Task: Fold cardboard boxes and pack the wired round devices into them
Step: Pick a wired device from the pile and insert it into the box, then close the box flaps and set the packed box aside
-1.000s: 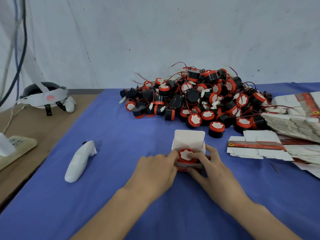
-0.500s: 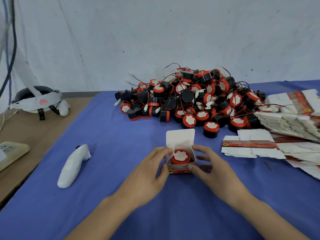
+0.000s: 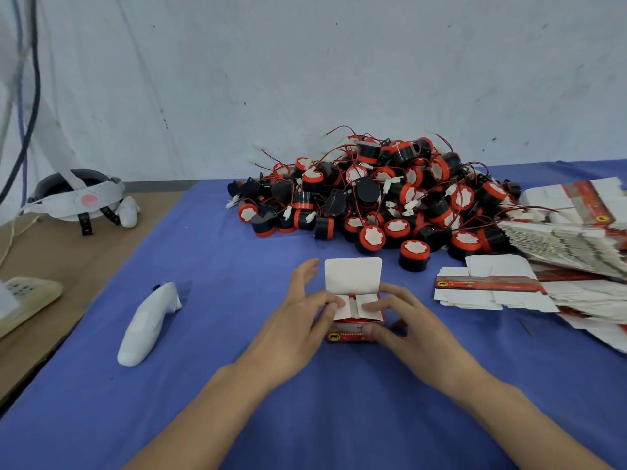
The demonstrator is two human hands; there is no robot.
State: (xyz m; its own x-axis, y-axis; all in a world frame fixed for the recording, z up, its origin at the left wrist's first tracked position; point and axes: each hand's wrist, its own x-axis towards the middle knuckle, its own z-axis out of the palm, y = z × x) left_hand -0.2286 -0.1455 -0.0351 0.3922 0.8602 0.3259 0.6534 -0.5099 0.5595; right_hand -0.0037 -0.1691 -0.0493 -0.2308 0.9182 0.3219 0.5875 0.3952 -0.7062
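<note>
A small red-and-white cardboard box [image 3: 353, 334] stands on the blue cloth in front of me, its white top lid [image 3: 353, 274] upright. Both white side flaps are pressed down over the red round device inside, of which only a sliver shows. My left hand [image 3: 298, 320] grips the box's left side with fingertips on the left flap. My right hand [image 3: 403, 320] holds the right side, fingers on the right flap and thumb on the front face. A big pile of black-and-red wired round devices [image 3: 383, 195] lies behind the box.
Flat unfolded box blanks [image 3: 488, 290] lie to the right, with a thick stack [image 3: 570, 228] behind them. A white controller [image 3: 149, 323] rests on the cloth to the left. A headset [image 3: 78, 195] and a power strip [image 3: 27, 296] sit on the brown table at far left.
The device was visible in the open box before. Since then both hands have folded the two side flaps down over it. The top lid still stands up.
</note>
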